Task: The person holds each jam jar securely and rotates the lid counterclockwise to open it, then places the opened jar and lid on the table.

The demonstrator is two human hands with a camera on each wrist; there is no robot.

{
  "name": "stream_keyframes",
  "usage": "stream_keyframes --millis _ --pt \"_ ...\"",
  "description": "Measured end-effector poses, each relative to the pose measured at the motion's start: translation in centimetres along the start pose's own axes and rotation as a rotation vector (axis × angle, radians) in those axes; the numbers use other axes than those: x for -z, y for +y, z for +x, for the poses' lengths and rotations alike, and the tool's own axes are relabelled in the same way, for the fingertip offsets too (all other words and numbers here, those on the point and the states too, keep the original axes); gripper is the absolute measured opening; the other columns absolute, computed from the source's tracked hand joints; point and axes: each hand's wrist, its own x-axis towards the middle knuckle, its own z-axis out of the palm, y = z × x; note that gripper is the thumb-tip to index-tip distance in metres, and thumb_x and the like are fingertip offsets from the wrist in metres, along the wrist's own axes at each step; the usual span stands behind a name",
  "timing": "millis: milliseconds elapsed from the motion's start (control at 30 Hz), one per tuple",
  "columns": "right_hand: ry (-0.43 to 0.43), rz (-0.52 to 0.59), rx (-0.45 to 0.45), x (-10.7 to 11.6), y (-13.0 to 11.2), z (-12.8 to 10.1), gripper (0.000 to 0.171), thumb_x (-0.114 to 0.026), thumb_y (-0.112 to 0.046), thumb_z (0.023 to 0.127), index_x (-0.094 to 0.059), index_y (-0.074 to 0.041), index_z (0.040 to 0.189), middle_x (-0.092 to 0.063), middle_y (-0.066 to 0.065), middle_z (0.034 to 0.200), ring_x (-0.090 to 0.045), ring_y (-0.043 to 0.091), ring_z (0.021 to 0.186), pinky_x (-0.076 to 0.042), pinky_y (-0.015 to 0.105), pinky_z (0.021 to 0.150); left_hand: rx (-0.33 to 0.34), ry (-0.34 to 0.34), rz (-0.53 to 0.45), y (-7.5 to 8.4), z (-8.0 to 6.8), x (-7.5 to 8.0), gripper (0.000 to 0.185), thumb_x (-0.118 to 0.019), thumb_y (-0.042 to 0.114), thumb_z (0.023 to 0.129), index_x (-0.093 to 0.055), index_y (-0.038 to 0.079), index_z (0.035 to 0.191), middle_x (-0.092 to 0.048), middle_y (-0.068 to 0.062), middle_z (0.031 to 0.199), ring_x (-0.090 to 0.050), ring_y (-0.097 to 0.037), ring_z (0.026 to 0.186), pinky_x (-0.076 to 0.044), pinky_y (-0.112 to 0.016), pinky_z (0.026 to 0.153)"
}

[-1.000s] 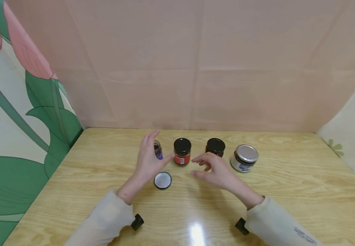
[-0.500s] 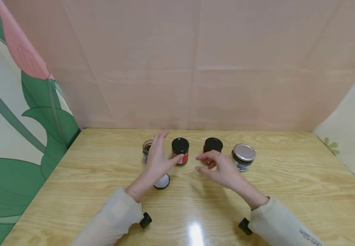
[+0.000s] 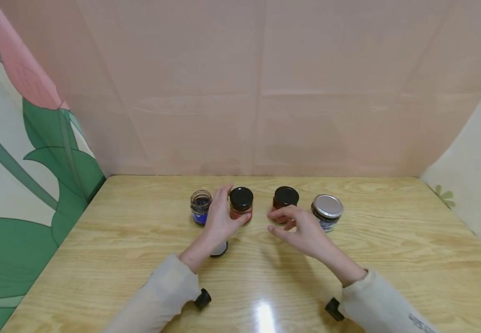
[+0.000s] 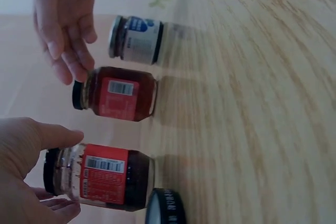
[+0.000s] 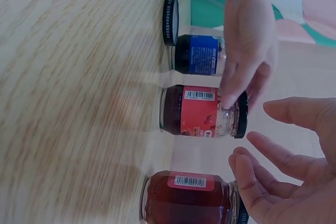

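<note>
My left hand (image 3: 218, 224) is at a glass jar with a black lid and red label (image 3: 241, 199), its thumb and fingers spread on either side of the jar's upper part. Whether they touch the glass, I cannot tell. Slightly curled and holding nothing, my right hand (image 3: 302, 230) hovers in front of a second black-lidded jar with dark red contents (image 3: 286, 196). To the left, an open jar with a blue label (image 3: 200, 209) stands upright without a lid. A loose black-rimmed lid (image 3: 219, 250) lies inner side up on the table, partly covered by my left hand.
A wider jar with a silver lid (image 3: 327, 206) stands at the right end of the row. The wood-grain table (image 3: 119, 240) meets a pinkish backdrop (image 3: 190, 115) behind the jars. A flower-patterned cloth (image 3: 11, 249) hangs on the left.
My left hand has moved right, from in front of the open blue-label jar to the red-label jar beside it. My right hand has stayed almost in place. The view has shifted slightly.
</note>
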Motion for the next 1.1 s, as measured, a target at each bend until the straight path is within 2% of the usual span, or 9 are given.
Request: stream_keyframes --millis 167,300,567,900,1100 --pt "-0.007 0.020 -0.001 0.0 0.2 -0.1 0.021 -0.072 -0.012 0.085 -0.070 -0.004 0.104 -0.067 0.009 0.101 -0.064 0.028 0.090 -0.054 0.026 0.069 0.003 0.005 -0.015 -0.5 -0.1 -0.8 0.081 -0.081 0.009 0.074 -0.037 -0.005 0.140 -0.048 -0.025 0.135 -0.047 -0.040 0.125 -0.036 -0.053 0.106" --pt "-0.008 0.026 0.004 0.0 0.2 -0.2 0.021 -0.071 -0.011 0.085 -0.070 -0.003 0.104 -0.067 0.009 0.101 -0.063 0.027 0.091 -0.053 0.026 0.069 0.035 0.002 -0.040 -0.9 -0.2 -1.2 0.081 -0.080 0.006 0.075 -0.035 -0.003 0.142 -0.049 -0.025 0.137 -0.045 -0.041 0.128 -0.033 -0.054 0.108" --pt "-0.008 0.015 0.013 -0.2 0.6 -0.4 0.022 -0.072 -0.011 0.085 -0.069 -0.001 0.105 -0.068 0.013 0.103 -0.064 0.028 0.091 -0.054 0.026 0.069 0.114 -0.062 -0.062 -1.6 -0.3 -1.7 0.075 -0.079 0.007 0.076 -0.038 -0.002 0.138 -0.058 -0.023 0.125 -0.055 -0.038 0.118 -0.044 -0.050 0.100" --pt "-0.023 0.011 -0.001 -0.3 0.8 -0.5 0.023 -0.071 -0.012 0.085 -0.068 0.001 0.104 -0.068 0.014 0.103 -0.065 0.030 0.092 -0.055 0.027 0.069 0.145 -0.079 -0.056 -1.5 -0.3 -1.8 0.062 -0.080 0.008 0.076 -0.045 -0.002 0.126 -0.061 -0.021 0.118 -0.057 -0.037 0.114 -0.044 -0.049 0.100" --pt "-0.022 0.026 -0.001 -0.3 0.9 -0.6 0.022 -0.071 -0.012 0.085 -0.069 -0.001 0.104 -0.068 0.014 0.104 -0.065 0.029 0.093 -0.054 0.026 0.070 0.160 -0.086 -0.029 -1.3 -0.3 -1.9 0.062 -0.080 0.010 0.075 -0.046 -0.001 0.126 -0.060 -0.019 0.118 -0.056 -0.036 0.115 -0.043 -0.050 0.100"
